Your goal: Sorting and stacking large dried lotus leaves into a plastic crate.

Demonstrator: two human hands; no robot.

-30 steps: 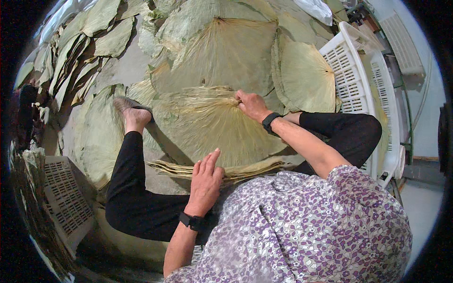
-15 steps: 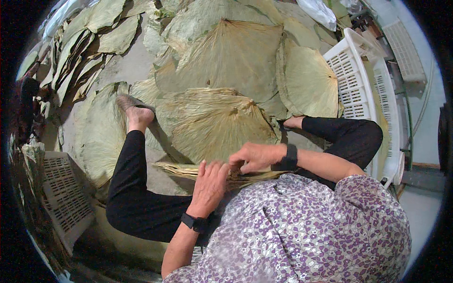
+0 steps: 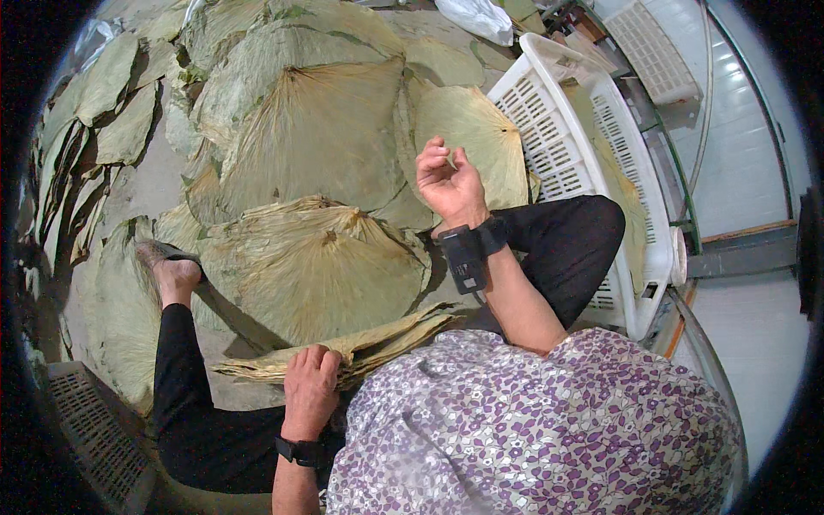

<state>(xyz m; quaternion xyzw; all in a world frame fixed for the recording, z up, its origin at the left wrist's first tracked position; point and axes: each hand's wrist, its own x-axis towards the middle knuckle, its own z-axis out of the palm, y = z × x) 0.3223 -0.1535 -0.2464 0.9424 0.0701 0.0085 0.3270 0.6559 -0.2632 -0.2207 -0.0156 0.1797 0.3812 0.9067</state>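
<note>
Across my lap lies a folded bundle of dried leaves (image 3: 390, 339), long and yellow-green with many layered edges. My left hand (image 3: 311, 386) grips its left part, fingers curled over the top. My right hand (image 3: 452, 184) is raised in front of me, away from the bundle, palm turned up. Its fingers are loosely curled with the thumb apart, and I see nothing in them. Beyond the bundle, between my legs, rests a stack of broad dried leaves (image 3: 318, 275), pleated at the upper edge. A large fan-shaped leaf (image 3: 330, 142) spreads out farther off.
A white slatted plastic crate (image 3: 549, 142) stands at the right beside my bent knee, with leaves inside. More curled leaves (image 3: 129, 124) are heaped at the far left. A dark slatted crate (image 3: 99, 438) sits at lower left. A white bag (image 3: 476, 19) lies at the back.
My right hand has come off the bundle, lifted forward and turned palm up. My left hand stays on the bundle. The whole view has swung to the right.
</note>
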